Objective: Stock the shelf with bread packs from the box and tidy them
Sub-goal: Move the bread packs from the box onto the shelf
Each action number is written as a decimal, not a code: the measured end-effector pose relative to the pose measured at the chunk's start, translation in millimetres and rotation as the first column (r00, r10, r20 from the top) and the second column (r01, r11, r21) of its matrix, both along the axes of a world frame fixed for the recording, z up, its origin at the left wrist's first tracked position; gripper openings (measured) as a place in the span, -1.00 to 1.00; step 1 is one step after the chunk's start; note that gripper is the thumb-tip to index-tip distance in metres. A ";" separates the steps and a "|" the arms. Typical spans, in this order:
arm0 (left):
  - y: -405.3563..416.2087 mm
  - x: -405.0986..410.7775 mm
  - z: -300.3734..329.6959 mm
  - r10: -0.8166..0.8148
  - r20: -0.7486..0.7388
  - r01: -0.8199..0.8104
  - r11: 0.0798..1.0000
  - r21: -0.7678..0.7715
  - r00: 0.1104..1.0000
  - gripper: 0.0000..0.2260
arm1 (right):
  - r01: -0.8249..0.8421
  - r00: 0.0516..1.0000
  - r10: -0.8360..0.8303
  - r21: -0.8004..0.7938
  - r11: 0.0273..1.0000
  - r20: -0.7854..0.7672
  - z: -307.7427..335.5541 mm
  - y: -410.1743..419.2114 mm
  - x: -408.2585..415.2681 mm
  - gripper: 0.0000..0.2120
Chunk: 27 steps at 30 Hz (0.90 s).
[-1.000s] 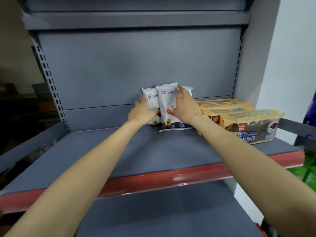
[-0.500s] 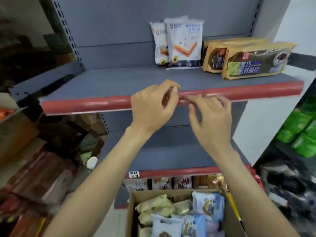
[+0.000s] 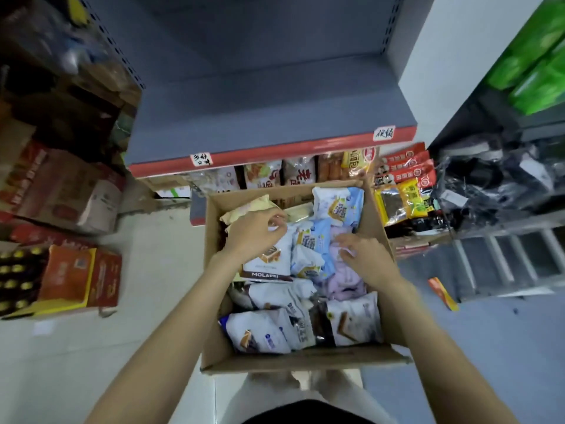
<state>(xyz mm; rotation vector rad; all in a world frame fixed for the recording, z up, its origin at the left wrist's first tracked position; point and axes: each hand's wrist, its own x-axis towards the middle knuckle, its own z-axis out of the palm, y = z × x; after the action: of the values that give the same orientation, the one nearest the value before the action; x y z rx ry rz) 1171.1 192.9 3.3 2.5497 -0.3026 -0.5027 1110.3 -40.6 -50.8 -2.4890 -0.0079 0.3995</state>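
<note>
box [image 3: 214,301] open on top, crammed with bread packs [image 3: 266,261]; grey shelf [image 3: 260,111] above bare, free access.

An open brown cardboard box [image 3: 301,359] sits on the floor before a grey metal shelf with a red front strip [image 3: 269,117], and holds a heap of plastic bread packs [image 3: 305,270]. The left hand [image 3: 256,232] lies on a white pack with a brown band [image 3: 269,258] in the box's left half; the right hand [image 3: 365,257] rests on a lilac pack [image 3: 344,281] to the right. Orange cartons [image 3: 76,280] stand left of the box, a dark rack [image 3: 501,185] right of it
</note>
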 end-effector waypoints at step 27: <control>41.2 -111.4 -212.2 0.105 -0.179 -0.065 0.975 0.214 0.978 -0.51 | -0.564 0.788 0.224 -0.527 0.635 -0.574 -182.5 -27.7 -52.8 -0.61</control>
<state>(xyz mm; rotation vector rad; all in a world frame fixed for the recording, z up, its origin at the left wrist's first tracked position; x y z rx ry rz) 1059.7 234.1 -209.0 2.6741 -0.0737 -0.7738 1057.6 -68.4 -233.3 -3.0239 -0.2986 1.4268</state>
